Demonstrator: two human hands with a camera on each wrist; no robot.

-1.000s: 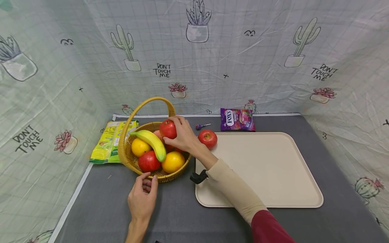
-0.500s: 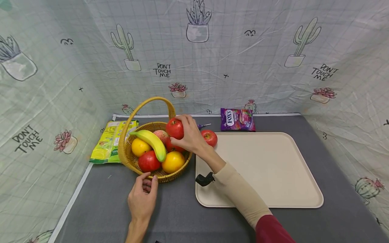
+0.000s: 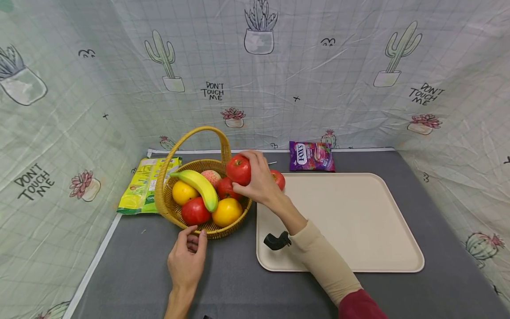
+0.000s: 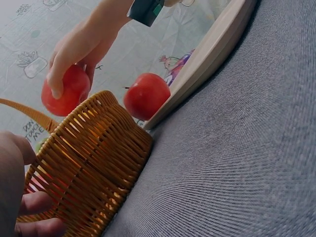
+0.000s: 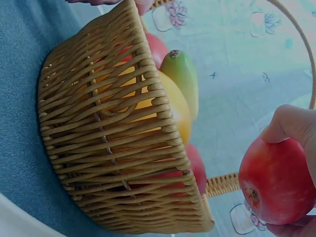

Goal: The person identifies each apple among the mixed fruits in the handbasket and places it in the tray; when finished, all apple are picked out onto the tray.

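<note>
My right hand [image 3: 260, 179] holds a red apple [image 3: 238, 169] between thumb and fingers, raised over the right rim of a yellow wicker basket [image 3: 167, 212]. In the right wrist view the apple [image 5: 277, 180] hangs beside the basket's upper edge. A banana [image 3: 197, 186] lies on top of the fruit inside, among red apples [image 3: 196, 212], oranges [image 3: 227, 212] and a pinkish peach [image 3: 211, 177]. My left hand [image 3: 186, 261] touches the basket's near rim with fingertips, its fingers loosely bent. Another red apple [image 4: 146, 96] sits at the tray's left corner, partly behind the right hand in the head view.
A beige tray [image 3: 342, 221] lies on the grey table right of the basket. Behind it is a purple Fox's candy bag [image 3: 312, 156]. A yellow-green packet [image 3: 139, 186] lies left of the basket. A lollipop is mostly hidden behind the right hand. Printed cloth hangs around the table.
My right hand has carried the apple rightward from over the basket's middle to its right rim, uncovering the peach and a red apple below. The left hand has stayed put.
</note>
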